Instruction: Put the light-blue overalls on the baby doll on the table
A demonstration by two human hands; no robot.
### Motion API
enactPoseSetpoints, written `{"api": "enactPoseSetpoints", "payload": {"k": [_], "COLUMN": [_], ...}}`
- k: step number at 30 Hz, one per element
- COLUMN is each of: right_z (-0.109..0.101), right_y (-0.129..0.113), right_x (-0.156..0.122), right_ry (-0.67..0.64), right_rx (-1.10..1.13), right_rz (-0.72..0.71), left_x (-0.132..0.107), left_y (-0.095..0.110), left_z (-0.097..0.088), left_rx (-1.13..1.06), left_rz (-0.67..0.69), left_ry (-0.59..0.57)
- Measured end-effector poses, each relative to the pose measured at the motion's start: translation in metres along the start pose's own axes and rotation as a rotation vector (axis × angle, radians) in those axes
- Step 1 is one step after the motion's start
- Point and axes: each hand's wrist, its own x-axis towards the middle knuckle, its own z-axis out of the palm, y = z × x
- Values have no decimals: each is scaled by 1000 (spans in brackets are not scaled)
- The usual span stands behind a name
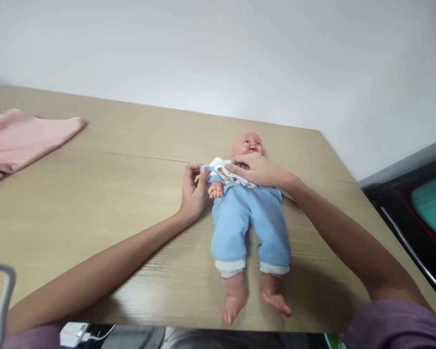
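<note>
The doll (249,218) lies on its back on the pale wooden desk (112,194), right of the middle, with its long axis running near to far. Its bare feet almost reach the near edge, its head points at the far edge, and its face is turned up. Beyond the feet come the blue trousers (250,228) with white cuffs, legs slightly spread, and then the white top (225,173) on the chest. Below the near edge at the left, a white charger block (72,334) and a loop of white cable (2,300) show. At the near right corner is a purple sleeve (403,325). Both bare forearms reach from the near corners in towards the doll's upper body. The left hand (193,191) sits just left of the doll's small bare arm, its grip pinched on the edge of the white top at that shoulder, thumb and fingertips closed on the cloth. The right hand (256,169) lies across the chest just under the chin. Its fingertips are bent onto the white top, but it cannot be told whether that grip pinches the cloth or only presses it. Well apart from the doll, at the far left of the desk, lies a pink cloth (18,140), loosely spread and partly cut off by the frame. Off the desk to the right, something teal (434,203) rests on a dark surface. A plain white wall (218,48) stands behind the far edge.
</note>
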Motion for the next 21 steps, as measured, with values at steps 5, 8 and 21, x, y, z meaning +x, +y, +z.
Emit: {"api": "enactPoseSetpoints", "payload": {"k": [5, 8, 21], "right_z": [6, 12, 36], "right_y": [16, 33, 60], "right_x": [-1, 9, 11], "right_ry": [142, 240, 377], "right_rx": [161, 317, 570], "right_rz": [63, 119, 128], "left_x": [15, 23, 65], "left_y": [-20, -26, -33], "left_z": [-6, -9, 4], "left_rx": [-142, -212, -229], "left_rz": [-273, -461, -513], "left_ry": [-115, -175, -314]}}
